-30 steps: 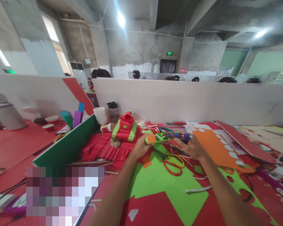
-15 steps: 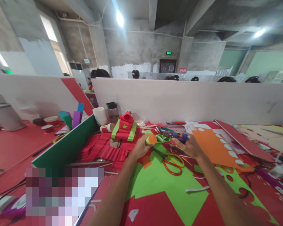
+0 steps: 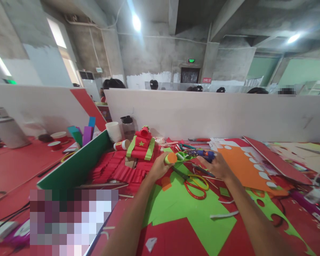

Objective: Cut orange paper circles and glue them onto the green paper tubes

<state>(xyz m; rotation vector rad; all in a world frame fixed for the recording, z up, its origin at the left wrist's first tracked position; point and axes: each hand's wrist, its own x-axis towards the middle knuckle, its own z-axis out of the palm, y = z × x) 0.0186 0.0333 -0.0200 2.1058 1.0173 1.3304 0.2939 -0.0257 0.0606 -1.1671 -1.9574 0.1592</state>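
Observation:
My left hand (image 3: 158, 168) is closed around a small green paper tube with an orange round end (image 3: 172, 158). In my right hand (image 3: 219, 166) is a blue glue gun (image 3: 207, 155), its front pointing left toward the tube. Whether the nozzle touches the tube is too small to tell. Below both hands, scissors with red and yellow handles (image 3: 196, 188) lie on a sheet of green paper (image 3: 186, 217). A red and green paper model with a yellow star (image 3: 141, 144) stands left of my left hand.
Folded red paper strips (image 3: 109, 167) lie beside a green board (image 3: 72, 163). A white cup (image 3: 113, 131) and a dark-lidded bottle (image 3: 127, 128) stand behind. Orange paper (image 3: 237, 167) lies at right, with cut green scraps (image 3: 276, 217). A white partition (image 3: 216, 113) borders the table.
My right hand and the glue gun have shifted slightly right. A small green paper piece near my right forearm shows more fully. My left hand keeps its hold.

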